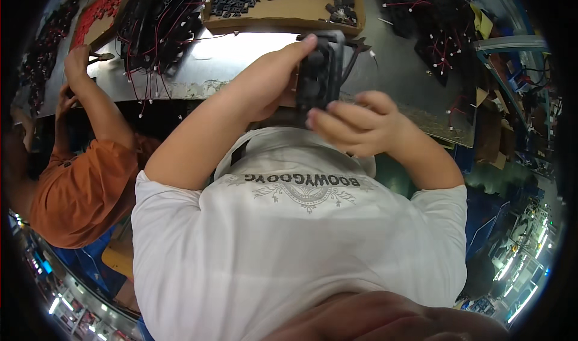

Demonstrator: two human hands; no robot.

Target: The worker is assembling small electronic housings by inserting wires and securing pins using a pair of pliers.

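Observation:
A black rectangular plastic frame, blurred by motion, is held up above the near edge of the metal table. My left hand grips it from the left, with the thumb over its top edge. Curled around the lower right corner of the frame are the fingers of my right hand, also slightly blurred. Behind the frame, a dark thin-armed thing lies on the table, partly hidden; its kind is unclear.
A cardboard tray of small black parts stands at the back. Black parts with red wires are piled on the left, more on the right. Beyond is a box of red pieces. A co-worker in an orange shirt works at left, holding a tool.

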